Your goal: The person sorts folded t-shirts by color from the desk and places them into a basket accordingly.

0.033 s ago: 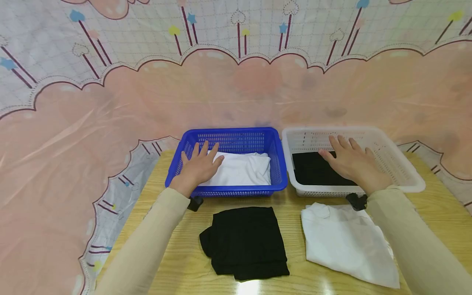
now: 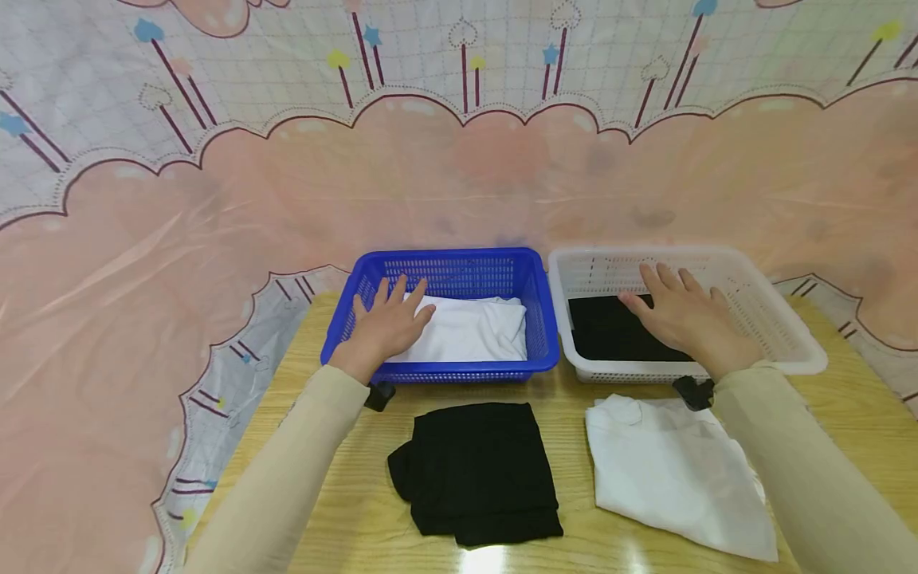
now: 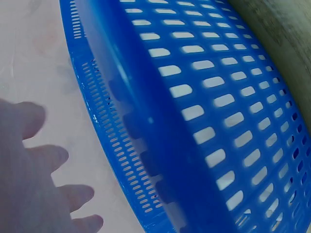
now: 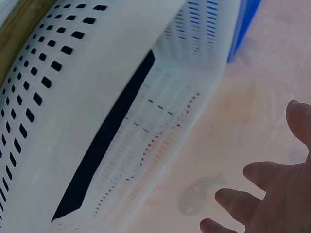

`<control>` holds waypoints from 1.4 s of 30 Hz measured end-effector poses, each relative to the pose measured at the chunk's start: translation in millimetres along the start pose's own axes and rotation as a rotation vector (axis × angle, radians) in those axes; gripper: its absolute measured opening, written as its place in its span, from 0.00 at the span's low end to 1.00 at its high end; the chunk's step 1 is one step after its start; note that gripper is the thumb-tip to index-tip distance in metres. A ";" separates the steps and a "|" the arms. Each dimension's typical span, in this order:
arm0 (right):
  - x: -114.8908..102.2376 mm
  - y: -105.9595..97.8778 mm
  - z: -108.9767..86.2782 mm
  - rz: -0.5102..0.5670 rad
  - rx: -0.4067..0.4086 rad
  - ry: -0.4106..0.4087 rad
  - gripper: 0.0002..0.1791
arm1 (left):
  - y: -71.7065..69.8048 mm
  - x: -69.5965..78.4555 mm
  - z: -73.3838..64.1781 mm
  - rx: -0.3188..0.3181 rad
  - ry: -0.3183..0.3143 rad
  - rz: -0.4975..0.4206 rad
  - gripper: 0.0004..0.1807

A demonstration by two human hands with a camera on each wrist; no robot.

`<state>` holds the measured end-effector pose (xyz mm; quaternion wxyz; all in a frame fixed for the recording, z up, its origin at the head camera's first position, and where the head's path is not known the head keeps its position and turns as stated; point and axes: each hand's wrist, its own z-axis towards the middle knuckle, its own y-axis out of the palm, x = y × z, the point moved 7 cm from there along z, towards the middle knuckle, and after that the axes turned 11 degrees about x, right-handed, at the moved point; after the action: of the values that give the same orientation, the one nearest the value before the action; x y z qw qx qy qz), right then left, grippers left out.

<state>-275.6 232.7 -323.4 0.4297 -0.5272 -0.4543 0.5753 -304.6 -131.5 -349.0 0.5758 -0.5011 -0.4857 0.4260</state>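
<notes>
My left hand (image 2: pixel 386 325) hovers over the left side of a blue plastic basket (image 2: pixel 437 367), its fingers spread and holding nothing. Inside that basket lies folded white cloth (image 2: pixel 473 328), partly covered by the hand in the head view. Over a white plastic basket (image 2: pixel 782 335) is my right hand (image 2: pixel 688 312), likewise spread and holding nothing. Black cloth (image 2: pixel 606 331) lies in the white basket, partly behind the right hand. Both wrist views show the fingers apart from the basket rims.
Folded black cloth (image 2: pixel 480 470) lies on the wooden table (image 2: pixel 344 494) before the blue basket. Folded white cloth (image 2: pixel 667 470) lies before the white basket, beside the right sleeve. The baskets stand side by side against a patterned pink and white curtain (image 2: pixel 459 175).
</notes>
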 end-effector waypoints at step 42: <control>-37.8 17.3 -84.6 0.733 0.492 -0.017 0.15 | -6.5 26.5 -96.6 0.080 0.155 -0.672 0.16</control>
<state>-188.7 197.9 -334.7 0.3063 -0.5307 -0.0903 0.7851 -204.9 -122.3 -341.6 0.7383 -0.3211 -0.5611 0.1922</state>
